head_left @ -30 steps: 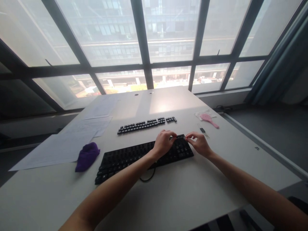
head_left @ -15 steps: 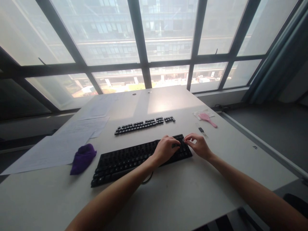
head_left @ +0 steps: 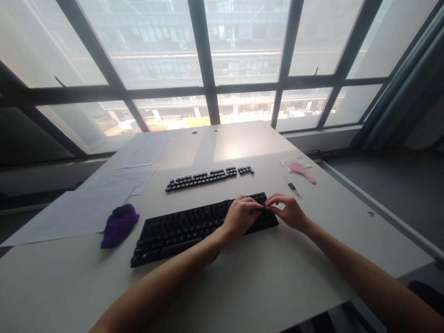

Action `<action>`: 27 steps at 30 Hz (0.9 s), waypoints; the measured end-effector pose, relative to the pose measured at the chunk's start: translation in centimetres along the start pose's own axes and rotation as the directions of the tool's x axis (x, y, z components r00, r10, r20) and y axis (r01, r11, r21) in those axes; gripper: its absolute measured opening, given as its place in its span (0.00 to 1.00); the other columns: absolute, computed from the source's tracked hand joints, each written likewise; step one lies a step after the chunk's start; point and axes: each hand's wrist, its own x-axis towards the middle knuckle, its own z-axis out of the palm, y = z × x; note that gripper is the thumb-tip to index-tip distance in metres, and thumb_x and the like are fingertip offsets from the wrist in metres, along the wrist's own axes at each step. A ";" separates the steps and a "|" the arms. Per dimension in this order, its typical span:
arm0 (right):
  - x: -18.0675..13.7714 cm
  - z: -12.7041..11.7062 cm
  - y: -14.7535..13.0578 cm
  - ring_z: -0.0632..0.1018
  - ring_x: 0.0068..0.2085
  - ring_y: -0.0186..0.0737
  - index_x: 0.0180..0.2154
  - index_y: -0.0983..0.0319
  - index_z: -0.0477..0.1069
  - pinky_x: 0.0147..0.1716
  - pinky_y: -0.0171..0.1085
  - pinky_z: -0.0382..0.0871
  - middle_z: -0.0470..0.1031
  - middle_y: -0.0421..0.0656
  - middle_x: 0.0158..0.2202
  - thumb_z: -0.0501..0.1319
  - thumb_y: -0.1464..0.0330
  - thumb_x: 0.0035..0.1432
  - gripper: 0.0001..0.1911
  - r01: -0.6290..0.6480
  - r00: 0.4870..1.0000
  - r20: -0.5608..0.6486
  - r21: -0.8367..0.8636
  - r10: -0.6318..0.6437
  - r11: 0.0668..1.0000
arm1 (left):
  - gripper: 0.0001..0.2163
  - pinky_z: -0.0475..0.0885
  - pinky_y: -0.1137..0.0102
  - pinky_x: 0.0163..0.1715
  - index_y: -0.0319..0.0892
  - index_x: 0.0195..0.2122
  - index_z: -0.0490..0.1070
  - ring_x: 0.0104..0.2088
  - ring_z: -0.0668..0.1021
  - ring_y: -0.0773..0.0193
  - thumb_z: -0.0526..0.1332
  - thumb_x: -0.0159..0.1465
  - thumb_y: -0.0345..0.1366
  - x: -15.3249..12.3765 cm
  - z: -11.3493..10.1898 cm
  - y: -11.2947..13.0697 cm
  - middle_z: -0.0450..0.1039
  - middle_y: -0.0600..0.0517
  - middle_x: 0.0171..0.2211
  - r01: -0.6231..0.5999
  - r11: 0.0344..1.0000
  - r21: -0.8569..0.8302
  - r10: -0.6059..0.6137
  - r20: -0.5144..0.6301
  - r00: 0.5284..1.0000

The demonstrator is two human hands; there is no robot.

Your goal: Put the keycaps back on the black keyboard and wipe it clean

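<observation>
A black keyboard point(head_left: 180, 231) lies slantwise on the white table, its upper rows looking stripped of caps while lower rows keep theirs. Over its number-pad end, my left hand point(head_left: 243, 212) is closed, thumb and fingers pinched together. My right hand point(head_left: 286, 210) comes in from the right, also pinching, and its fingertips meet those of my left hand. Between them is a small dark piece that looks like a keycap point(head_left: 264, 207), mostly covered by the fingers. Beyond the keyboard, loose black keycaps point(head_left: 197, 180) are laid out in rows.
A purple cloth point(head_left: 120, 225) lies left of the keyboard, near large paper sheets point(head_left: 76, 215). To the right are a pink hairbrush-shaped object point(head_left: 301, 171) on clear plastic, a small black tool with metal prongs point(head_left: 294, 189) and small dark bits point(head_left: 371, 213). Windows stand behind the table.
My left hand has shifted slightly right, so its fingertips now meet those of my right hand at the small dark piece. The view has tilted a little; the keyboard and laid-out keycaps stay put.
</observation>
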 end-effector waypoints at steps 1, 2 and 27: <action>0.0 0.0 0.1 0.79 0.40 0.45 0.33 0.58 0.78 0.40 0.44 0.73 0.80 0.45 0.37 0.67 0.65 0.61 0.04 0.000 1.000 0.024 0.012 0.000 1.000 | 0.06 0.71 0.66 0.43 0.47 0.40 0.83 0.39 0.76 0.60 0.70 0.61 0.32 -0.1 0.1 -0.1 0.82 0.52 0.38 -0.002 1.000 0.011 0.002 0.005 1.000; -0.1 0.0 0.2 0.79 0.40 0.45 0.33 0.58 0.77 0.40 0.44 0.74 0.80 0.45 0.37 0.67 0.65 0.60 0.05 -0.001 0.999 0.043 0.019 0.000 1.000 | 0.06 0.71 0.66 0.43 0.47 0.39 0.83 0.39 0.76 0.60 0.70 0.61 0.33 -0.2 0.2 -0.1 0.82 0.53 0.38 -0.006 1.000 0.024 0.006 0.010 1.000; -0.2 0.3 0.9 0.79 0.39 0.44 0.32 0.57 0.78 0.42 0.45 0.74 0.80 0.45 0.37 0.65 0.68 0.61 0.05 0.058 0.994 0.093 -0.043 -0.054 0.997 | 0.03 0.70 0.65 0.41 0.47 0.34 0.84 0.38 0.76 0.60 0.69 0.60 0.33 0.2 0.5 0.3 0.82 0.52 0.36 0.079 0.994 0.080 -0.079 0.006 0.997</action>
